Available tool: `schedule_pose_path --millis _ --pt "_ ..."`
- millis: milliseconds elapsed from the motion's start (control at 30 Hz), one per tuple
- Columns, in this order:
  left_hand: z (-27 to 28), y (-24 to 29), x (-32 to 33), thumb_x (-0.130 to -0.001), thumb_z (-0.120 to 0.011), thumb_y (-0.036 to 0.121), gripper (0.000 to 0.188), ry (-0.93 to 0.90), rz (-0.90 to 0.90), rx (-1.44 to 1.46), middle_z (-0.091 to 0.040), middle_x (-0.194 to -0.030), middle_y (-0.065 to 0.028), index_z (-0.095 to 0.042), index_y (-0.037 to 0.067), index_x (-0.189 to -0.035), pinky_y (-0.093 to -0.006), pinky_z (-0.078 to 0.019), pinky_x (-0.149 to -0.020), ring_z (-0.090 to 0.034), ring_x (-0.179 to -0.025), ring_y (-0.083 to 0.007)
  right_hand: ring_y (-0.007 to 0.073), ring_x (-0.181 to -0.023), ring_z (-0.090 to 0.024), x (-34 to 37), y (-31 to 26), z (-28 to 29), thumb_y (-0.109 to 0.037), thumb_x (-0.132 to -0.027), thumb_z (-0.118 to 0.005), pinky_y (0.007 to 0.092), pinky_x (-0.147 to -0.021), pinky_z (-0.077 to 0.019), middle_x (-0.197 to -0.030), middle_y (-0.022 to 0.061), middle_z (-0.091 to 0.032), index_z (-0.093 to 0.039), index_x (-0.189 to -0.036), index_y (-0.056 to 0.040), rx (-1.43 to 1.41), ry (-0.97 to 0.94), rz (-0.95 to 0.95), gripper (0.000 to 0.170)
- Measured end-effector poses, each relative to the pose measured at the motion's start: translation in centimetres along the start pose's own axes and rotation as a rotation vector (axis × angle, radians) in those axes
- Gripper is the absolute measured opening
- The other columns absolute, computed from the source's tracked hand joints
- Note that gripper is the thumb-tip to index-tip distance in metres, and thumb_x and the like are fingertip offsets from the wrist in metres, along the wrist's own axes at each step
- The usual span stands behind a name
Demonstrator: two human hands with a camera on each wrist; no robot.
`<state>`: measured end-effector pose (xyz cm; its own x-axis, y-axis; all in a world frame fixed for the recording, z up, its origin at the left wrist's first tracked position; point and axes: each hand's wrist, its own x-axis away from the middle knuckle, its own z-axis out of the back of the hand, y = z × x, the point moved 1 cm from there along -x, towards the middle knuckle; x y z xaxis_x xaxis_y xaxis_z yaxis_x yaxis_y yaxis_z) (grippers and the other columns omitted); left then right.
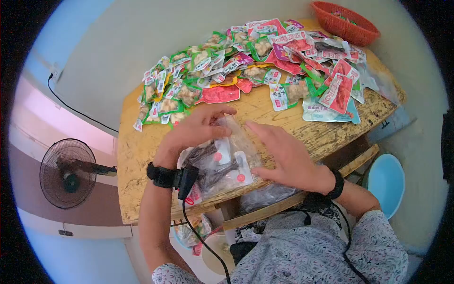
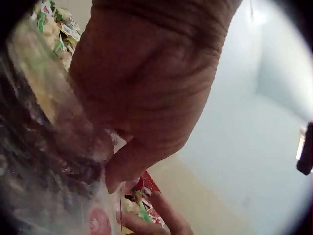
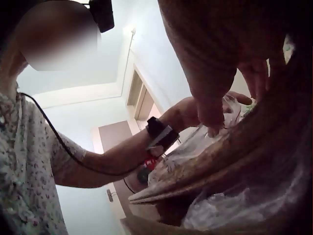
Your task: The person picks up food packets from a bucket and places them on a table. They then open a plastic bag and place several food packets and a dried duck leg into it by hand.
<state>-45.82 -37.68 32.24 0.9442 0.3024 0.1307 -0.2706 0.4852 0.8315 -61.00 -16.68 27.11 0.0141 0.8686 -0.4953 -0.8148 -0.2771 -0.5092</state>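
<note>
A clear plastic bag (image 1: 253, 149) lies on the wooden table in front of the person, with dark packets that bear white labels and round red marks inside. The left hand (image 1: 201, 127) reaches over the bag's far end and pinches the loose film there between thumb and fingers. In the right wrist view, crumpled film (image 3: 232, 110) shows at those fingers. On the bag's right side, the right hand (image 1: 295, 156) is spread, thumb apart from the fingers, its thumb tip right at the bag's edge. The left wrist view shows the bag (image 2: 44, 161) close up under the left hand (image 2: 146, 88).
A big heap of small snack packets (image 1: 203, 61) covers the table's (image 1: 137, 189) far side. A red basket (image 1: 343, 28) with packets stands at the back right corner. Below are an open drawer (image 1: 265, 210) holding clear plastic and a blue basin (image 1: 386, 184). A fan (image 1: 67, 173) stands left.
</note>
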Motion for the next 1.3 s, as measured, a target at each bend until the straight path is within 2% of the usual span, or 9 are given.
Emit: schedule_pose_path --millis 200,367,533,633,800,900,1000,1133,1300 --pt "1.4 1.7 3.1 -0.087 -0.073 0.007 0.027 0.307 -0.045 0.080 -0.067 -0.102 -0.0016 -0.068 0.001 -0.112 -0.0258 -0.0497 -0.083 -0.062 -0.093 -0.0094 0.0135 -0.084 -0.064 -2.3 1.4 -0.2 -0.019 -0.085 -0.076 0.0323 -0.076 -0.0517 -0.098 0.0074 -0.070 -0.058 -0.131 -0.0049 -0.592 -0.251 -0.311 0.051" --pt "2.4 4.1 8.2 -0.091 -0.069 0.004 0.018 0.804 -0.206 0.151 -0.065 -0.096 -0.0026 -0.066 0.000 -0.108 -0.0278 -0.0505 -0.081 -0.061 -0.086 -0.0109 0.0202 -0.069 -0.066 -10.6 -0.2 3.2 -0.012 -0.087 -0.066 0.0353 -0.065 -0.0517 -0.075 0.0113 -0.069 -0.070 -0.093 0.0003 -0.532 0.111 0.082 0.014" --pt "3.6 2.6 12.3 -0.099 -0.060 0.009 0.015 1.050 -0.398 0.222 -0.067 -0.099 -0.0071 -0.062 0.000 -0.111 -0.0298 -0.0552 -0.073 -0.065 -0.090 -0.0174 0.0290 -0.070 -0.067 -16.6 -4.2 4.6 -0.013 -0.086 -0.063 0.0383 -0.064 -0.0515 -0.078 0.0153 -0.069 -0.068 -0.096 -0.0016 -0.382 0.379 0.409 0.016" --pt "1.8 0.4 12.4 -0.099 -0.058 0.009 0.015 1.079 -0.387 0.298 -0.068 -0.101 -0.0086 -0.062 0.000 -0.111 -0.0331 -0.0550 -0.081 -0.065 -0.092 -0.0187 0.0153 -0.081 -0.065 -16.8 -4.6 3.6 -0.008 -0.094 -0.064 0.0296 -0.073 -0.0507 -0.092 0.0097 -0.067 -0.065 -0.108 0.0001 -0.183 0.370 0.460 0.017" --pt "-0.5 0.0 11.1 -0.097 -0.062 0.010 0.031 1.105 -0.398 0.525 -0.065 -0.122 -0.0118 -0.060 -0.003 -0.125 -0.0359 -0.0458 -0.104 -0.062 -0.114 -0.0208 0.0206 -0.081 -0.067 -17.1 -3.4 2.2 -0.010 -0.091 -0.063 0.0327 -0.074 -0.0528 -0.088 0.0121 -0.069 -0.066 -0.106 -0.0015 -0.492 0.273 0.308 0.017" --pt "-1.3 1.7 10.2 -0.089 -0.073 0.011 0.048 1.108 -0.495 0.305 -0.065 -0.124 -0.0121 -0.057 -0.004 -0.131 -0.0363 -0.0473 -0.103 -0.062 -0.115 -0.0220 0.0205 -0.081 -0.068 -17.4 -3.4 2.5 -0.010 -0.091 -0.063 0.0335 -0.074 -0.0531 -0.088 0.0131 -0.070 -0.066 -0.106 -0.0013 -0.582 0.293 0.326 0.018" --pt "-1.2 -0.2 10.7 -0.078 -0.083 0.010 0.062 0.789 -0.286 0.368 -0.066 -0.123 -0.0114 -0.057 -0.004 -0.133 -0.0356 -0.0495 -0.099 -0.062 -0.114 -0.0210 0.0173 -0.082 -0.067 -17.7 -3.1 2.5 -0.008 -0.091 -0.063 0.0321 -0.074 -0.0528 -0.090 0.0123 -0.071 -0.066 -0.108 -0.0004 -0.589 0.268 0.332 0.018" --pt "-1.5 -0.5 9.4 -0.075 -0.085 0.006 0.059 0.838 -0.083 0.332 -0.070 -0.114 -0.0087 -0.061 -0.002 -0.128 -0.0328 -0.0513 -0.093 -0.065 -0.104 -0.0169 0.0167 -0.083 -0.067 -17.7 -2.8 2.3 -0.008 -0.093 -0.062 0.0309 -0.076 -0.0533 -0.092 0.0113 -0.071 -0.066 -0.109 -0.0002 -0.634 0.294 0.284 0.019" --pt "-0.3 0.1 7.6 -0.078 -0.083 0.007 0.050 0.927 -0.194 0.376 -0.071 -0.110 -0.0075 -0.064 -0.002 -0.123 -0.0324 -0.0518 -0.091 -0.066 -0.100 -0.0163 0.0173 -0.091 -0.069 -19.0 -2.5 4.0 -0.014 -0.091 -0.068 0.0326 -0.082 -0.0544 -0.098 0.0115 -0.072 -0.065 -0.113 0.0003 -0.625 0.356 0.280 0.027"
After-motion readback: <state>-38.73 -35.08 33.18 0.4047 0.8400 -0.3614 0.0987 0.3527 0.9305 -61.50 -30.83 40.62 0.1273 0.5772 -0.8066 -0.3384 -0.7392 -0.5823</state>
